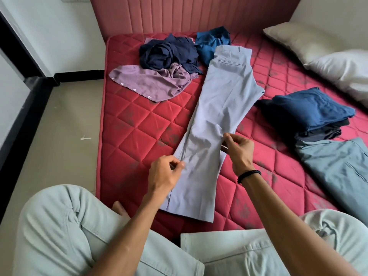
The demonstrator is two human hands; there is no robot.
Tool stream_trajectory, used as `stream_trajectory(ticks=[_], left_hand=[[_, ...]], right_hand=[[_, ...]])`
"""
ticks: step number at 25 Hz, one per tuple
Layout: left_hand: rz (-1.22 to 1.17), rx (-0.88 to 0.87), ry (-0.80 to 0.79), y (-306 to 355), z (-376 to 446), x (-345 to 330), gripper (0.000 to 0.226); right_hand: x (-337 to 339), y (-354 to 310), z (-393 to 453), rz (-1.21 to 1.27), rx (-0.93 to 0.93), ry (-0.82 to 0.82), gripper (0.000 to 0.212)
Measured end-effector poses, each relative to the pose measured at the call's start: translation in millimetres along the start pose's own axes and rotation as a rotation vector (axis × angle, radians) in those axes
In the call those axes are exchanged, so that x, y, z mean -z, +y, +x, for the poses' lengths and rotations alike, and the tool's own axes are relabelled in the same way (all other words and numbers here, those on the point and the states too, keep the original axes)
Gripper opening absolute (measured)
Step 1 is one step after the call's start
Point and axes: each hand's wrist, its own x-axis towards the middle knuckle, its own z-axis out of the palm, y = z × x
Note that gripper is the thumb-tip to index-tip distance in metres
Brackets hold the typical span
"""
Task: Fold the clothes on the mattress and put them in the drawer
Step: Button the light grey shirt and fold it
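Knees in pale jeans (65, 226) fill the bottom edge. Left hand (165, 174) and right hand (239, 150) each pinch an edge of the grey trousers (221, 100), lying lengthwise mid-frame on the mattress (129, 126) — legs apparently stacked. Next: fold hem toward waistband — drawer unseen.

No lettering, label, brand, number or sign can be read on anything in view; the garments show none.
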Motion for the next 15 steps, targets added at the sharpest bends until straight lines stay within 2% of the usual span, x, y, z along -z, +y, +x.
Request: stream_trajectory(ticks=[3,4,7,9,10,12,15], left_hand=[[-0.07,0.057,0.052,-15.9,4.6,12.0,0.035],[-0.069,0.107,0.042,-19.8,7.7,12.7,0.037],[0.051,0.188,0.017,-16.0,8.5,2.6,0.038],[0.093,0.186,-0.004,-7.3,0.5,-1.4,0.046],[0.104,0.176,-0.009,-4.9,-1.5,0.2,0.046],[0.092,0.141,-0.008,-10.5,0.6,2.5,0.034],[0.057,0.117,-0.004,-15.5,3.5,5.8,0.033]], right_hand=[[14.1,-0.7,10.9,-0.065,0.048,0.076,0.003],[16.9,5.4,13.5,-0.131,0.049,0.086,0.006],[15.6,25.2,1.3,-0.231,-0.111,0.107,0.042],[13.4,27.9,-13.2,-0.15,-0.201,0.069,0.06],[12.1,28.3,-17.7,-0.062,-0.25,0.021,0.061],[16.3,22.1,-25.1,0.017,-0.297,-0.091,0.052],[24.3,19.4,-27.1,-0.026,-0.211,-0.067,0.026]])
